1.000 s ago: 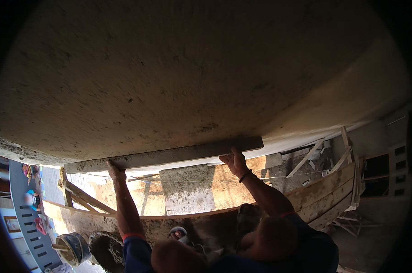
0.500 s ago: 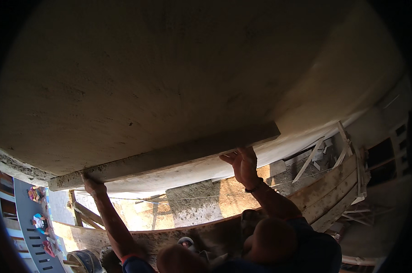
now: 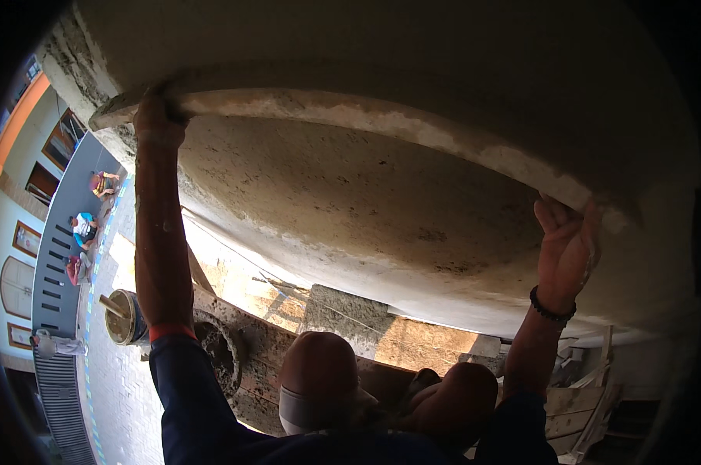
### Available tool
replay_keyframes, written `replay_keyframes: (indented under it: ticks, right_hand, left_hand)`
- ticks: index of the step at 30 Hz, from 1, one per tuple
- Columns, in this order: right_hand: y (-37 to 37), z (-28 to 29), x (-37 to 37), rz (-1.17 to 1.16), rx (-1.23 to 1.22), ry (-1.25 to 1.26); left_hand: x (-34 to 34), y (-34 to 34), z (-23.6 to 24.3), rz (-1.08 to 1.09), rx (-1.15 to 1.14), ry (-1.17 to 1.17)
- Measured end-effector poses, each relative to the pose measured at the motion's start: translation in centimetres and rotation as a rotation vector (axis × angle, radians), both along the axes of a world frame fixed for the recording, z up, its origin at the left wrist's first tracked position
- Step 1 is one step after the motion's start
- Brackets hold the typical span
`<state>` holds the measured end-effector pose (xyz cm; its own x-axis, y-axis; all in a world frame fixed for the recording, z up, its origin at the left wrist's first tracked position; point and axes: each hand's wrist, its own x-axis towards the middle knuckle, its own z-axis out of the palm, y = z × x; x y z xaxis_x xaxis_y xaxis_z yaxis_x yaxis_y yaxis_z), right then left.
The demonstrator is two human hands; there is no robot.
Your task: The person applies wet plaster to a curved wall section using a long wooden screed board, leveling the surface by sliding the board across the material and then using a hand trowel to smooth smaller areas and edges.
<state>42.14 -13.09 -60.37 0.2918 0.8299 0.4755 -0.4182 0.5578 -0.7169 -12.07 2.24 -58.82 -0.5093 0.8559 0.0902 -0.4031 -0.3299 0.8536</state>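
Observation:
A long plasterer's straightedge (image 3: 397,124), crusted with pale mortar, lies against the plastered wall (image 3: 350,186) in front of me. It looks bowed in the fisheye picture. Near its left end my left hand (image 3: 158,124) is closed around it, the fingers partly hidden. Close to the other end my right hand (image 3: 565,240) holds the lower edge with curled fingers. Both arms are raised. Dark specks and rough patches mark the damp-looking plaster below the straightedge.
Scaffold planks (image 3: 261,372) run beneath my bent knees (image 3: 319,372). On the left are a round tub of mortar (image 3: 219,353) and a bucket (image 3: 126,318) with a handle sticking out. Several people sit or stand far below, along a grey wall (image 3: 64,209) beside paving.
Both hands have moved the straightedge up the wall, its left end rising most. My view has shifted, so more of the tub, bucket and street on the left shows.

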Motion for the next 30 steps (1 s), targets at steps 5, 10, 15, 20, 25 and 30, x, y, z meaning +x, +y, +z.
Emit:
replay_keyframes:
  ticks: [5, 10, 15, 20, 25, 30]
  right_hand:
    - [-1.7, 0.2, 2.0, -0.095, -0.355, -0.321]
    - [-4.2, -5.0, 5.9, -0.290, -0.102, -0.722]
    - [-5.9, -6.1, 5.4, -1.267, 0.232, -1.756]
    - [-3.2, -12.9, 11.3, -1.029, 0.044, -1.979]
    - [-3.6, -17.6, 13.9, -0.957, 0.008, -1.881]
    - [-3.0, -18.7, 14.3, -1.049, 0.144, -1.866]
  left_hand:
    - [0.3, 0.0, -1.8, 0.278, -0.034, -0.073]
    - [4.6, -1.1, -1.0, 0.440, -0.160, -0.188]
    - [6.2, -1.9, -2.8, 0.530, -0.190, -0.040]
    - [7.9, -1.5, -8.4, 0.529, -0.224, 0.065]
    - [14.2, -4.7, -10.4, 0.553, -0.168, 0.035]
    - [12.8, -3.6, -8.6, 0.522, -0.102, 0.150]
